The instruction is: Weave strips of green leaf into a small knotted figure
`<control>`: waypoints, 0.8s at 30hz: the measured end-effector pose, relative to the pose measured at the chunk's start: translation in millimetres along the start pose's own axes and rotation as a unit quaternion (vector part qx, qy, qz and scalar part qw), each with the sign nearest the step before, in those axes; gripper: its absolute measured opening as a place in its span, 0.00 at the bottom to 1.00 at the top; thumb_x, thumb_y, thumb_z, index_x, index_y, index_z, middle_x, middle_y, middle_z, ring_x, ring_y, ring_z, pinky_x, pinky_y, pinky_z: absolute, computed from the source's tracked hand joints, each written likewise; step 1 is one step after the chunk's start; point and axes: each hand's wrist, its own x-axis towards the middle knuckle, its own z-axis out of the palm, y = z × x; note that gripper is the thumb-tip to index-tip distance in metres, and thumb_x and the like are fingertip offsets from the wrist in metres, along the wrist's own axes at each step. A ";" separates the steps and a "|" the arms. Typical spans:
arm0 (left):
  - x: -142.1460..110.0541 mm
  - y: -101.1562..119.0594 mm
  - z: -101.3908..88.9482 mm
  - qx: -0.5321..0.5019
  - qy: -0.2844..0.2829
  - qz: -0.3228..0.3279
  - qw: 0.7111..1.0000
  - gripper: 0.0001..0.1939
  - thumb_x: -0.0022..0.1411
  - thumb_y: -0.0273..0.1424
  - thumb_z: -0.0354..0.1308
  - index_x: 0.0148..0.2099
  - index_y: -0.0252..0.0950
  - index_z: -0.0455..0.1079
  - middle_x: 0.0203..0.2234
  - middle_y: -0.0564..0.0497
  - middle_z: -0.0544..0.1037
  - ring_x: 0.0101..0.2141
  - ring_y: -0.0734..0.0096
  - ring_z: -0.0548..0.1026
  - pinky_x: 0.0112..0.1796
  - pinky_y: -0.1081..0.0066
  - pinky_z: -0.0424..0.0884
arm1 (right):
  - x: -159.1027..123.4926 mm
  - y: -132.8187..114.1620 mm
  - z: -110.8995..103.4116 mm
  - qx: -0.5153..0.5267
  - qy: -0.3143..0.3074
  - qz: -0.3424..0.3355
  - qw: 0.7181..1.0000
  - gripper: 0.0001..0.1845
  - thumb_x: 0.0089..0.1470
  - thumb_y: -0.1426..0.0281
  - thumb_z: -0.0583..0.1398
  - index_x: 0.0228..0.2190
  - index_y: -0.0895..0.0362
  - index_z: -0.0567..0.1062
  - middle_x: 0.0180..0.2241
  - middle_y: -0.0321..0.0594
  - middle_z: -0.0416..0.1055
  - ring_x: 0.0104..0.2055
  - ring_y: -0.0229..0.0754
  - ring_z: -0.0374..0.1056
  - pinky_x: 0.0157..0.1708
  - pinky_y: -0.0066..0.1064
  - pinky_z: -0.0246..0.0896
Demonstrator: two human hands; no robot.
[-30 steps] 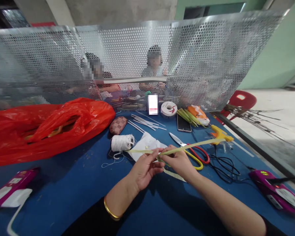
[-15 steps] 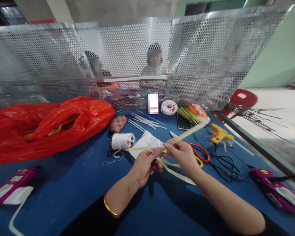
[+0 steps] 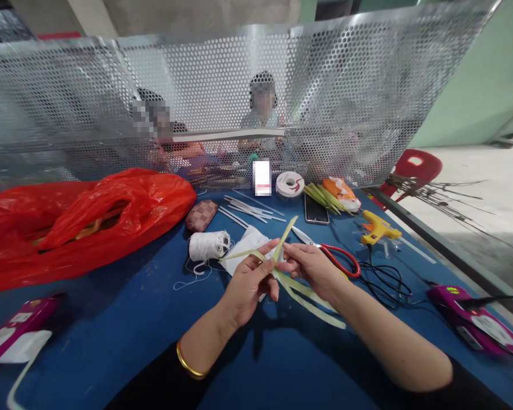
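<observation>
Over the middle of the blue table, my left hand pinches several crossed pale green strips, flat and leaf-like. One strip end points up between my hands, another runs left, and the others trail down to the right. Beside it my right hand is closed, its fingertips pressed on the strips at the crossing; the exact grip is partly hidden. Beneath my hands lies a white paper-like sheet, and left of that a spool of white string. Scissors with red handles lie just behind my right hand.
A red plastic bag fills the left side. Farther back are a checkered pouch, white sticks, a ribbon roll and a phone. A yellow glue gun trails black cable. A perforated metal screen separates people opposite.
My right hand has let the long strip's far end swing from pointing right to upright, and its fingertips have come to the crossing beside my left hand. The view has shifted slightly.
</observation>
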 end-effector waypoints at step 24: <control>5.8 7.5 -4.7 -0.025 0.119 0.113 0.986 0.15 0.57 0.39 0.64 0.42 0.33 0.78 0.46 0.43 0.78 0.20 0.87 0.67 0.20 0.81 0.58 | -53.6 -3.2 19.2 -0.574 0.070 -0.425 0.697 0.12 0.65 0.68 0.51 0.33 0.55 0.71 0.27 0.38 0.72 0.24 0.37 0.68 0.24 0.28 0.52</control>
